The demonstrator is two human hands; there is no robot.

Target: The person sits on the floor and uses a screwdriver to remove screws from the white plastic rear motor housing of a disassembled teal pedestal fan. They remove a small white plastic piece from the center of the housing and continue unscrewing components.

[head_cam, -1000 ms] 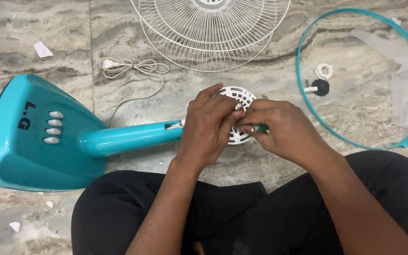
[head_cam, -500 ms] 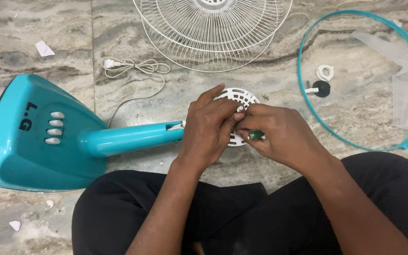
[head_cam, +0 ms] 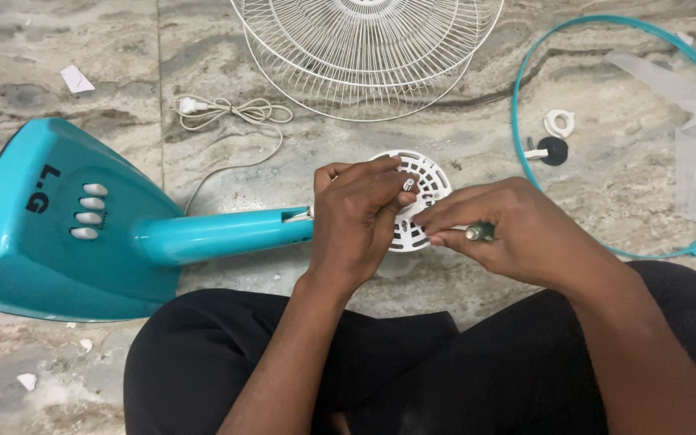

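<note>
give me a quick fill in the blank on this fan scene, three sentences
1. The fan base is ____ in colour.
2. The right hand holds a screwdriver with a ____ handle.
3. The left hand rests on the round ____ motor cover.

Missing words: teal; green; white

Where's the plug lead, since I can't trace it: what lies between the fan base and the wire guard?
In the head view, the coiled white cord with its plug lies on the floor between the fan base and the wire guard.
</note>
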